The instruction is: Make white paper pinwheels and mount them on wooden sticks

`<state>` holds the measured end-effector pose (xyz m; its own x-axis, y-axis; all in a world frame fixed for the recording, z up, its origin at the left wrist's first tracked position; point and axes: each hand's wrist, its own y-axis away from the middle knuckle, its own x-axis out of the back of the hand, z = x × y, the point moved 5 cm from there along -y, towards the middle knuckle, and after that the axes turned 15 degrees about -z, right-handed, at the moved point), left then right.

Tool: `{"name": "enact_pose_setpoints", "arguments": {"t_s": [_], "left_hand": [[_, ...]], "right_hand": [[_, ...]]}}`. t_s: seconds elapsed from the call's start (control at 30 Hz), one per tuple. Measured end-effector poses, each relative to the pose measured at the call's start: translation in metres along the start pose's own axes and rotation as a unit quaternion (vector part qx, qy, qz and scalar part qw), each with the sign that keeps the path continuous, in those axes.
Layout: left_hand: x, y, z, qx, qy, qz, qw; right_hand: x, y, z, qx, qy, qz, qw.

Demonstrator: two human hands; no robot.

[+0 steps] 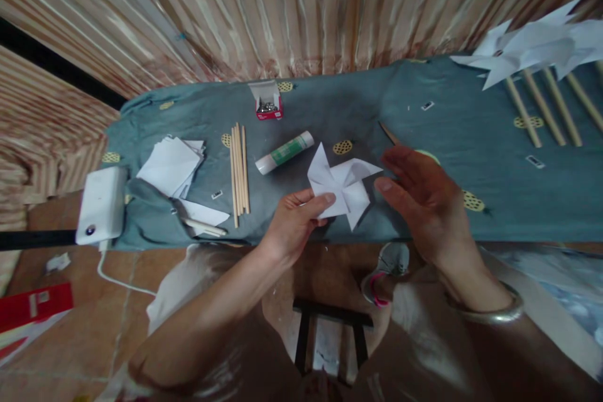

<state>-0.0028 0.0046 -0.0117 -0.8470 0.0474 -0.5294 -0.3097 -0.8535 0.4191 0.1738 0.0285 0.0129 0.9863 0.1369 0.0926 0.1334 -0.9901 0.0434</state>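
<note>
My left hand [294, 226] pinches a white folded paper pinwheel [340, 187] at its lower left blade, the thumb on top near the centre. To the right of the pinwheel, my right hand [424, 204] hovers with thumb and fingers apart, a little clear of the paper. A thin pointed brown thing [389, 133] sticks out beyond its fingertips; the rest is hidden, so I cannot tell its kind. Behind the pinwheel lies a glue stick [285, 152] with a green label. An opened small red box [269, 108] of shiny metal pins stands farther back.
Several wooden sticks [239, 176] lie left of centre, beside a stack of white paper squares [169, 166]. A white power bank [101, 204] with a cable sits at the left edge. Finished pinwheels [527, 44] on sticks lie at the far right. A striped curtain [301, 12] hangs behind.
</note>
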Motion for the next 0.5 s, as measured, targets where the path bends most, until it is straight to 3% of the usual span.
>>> {"name": "enact_pose_setpoints", "arguments": {"t_s": [0.1, 0.17, 0.5], "left_hand": [[-0.001, 0.001, 0.0, 0.0, -0.003, -0.005, 1.0], [-0.001, 0.002, 0.001, -0.002, -0.005, -0.007, 1.0], [0.002, 0.001, -0.003, -0.015, -0.015, -0.012, 1.0]], "right_hand": [[-0.015, -0.003, 0.012, -0.085, -0.128, -0.088, 0.984], [-0.024, -0.002, 0.012, -0.104, -0.177, -0.126, 0.971], [-0.034, -0.004, 0.013, -0.105, -0.196, -0.108, 0.969]]}}
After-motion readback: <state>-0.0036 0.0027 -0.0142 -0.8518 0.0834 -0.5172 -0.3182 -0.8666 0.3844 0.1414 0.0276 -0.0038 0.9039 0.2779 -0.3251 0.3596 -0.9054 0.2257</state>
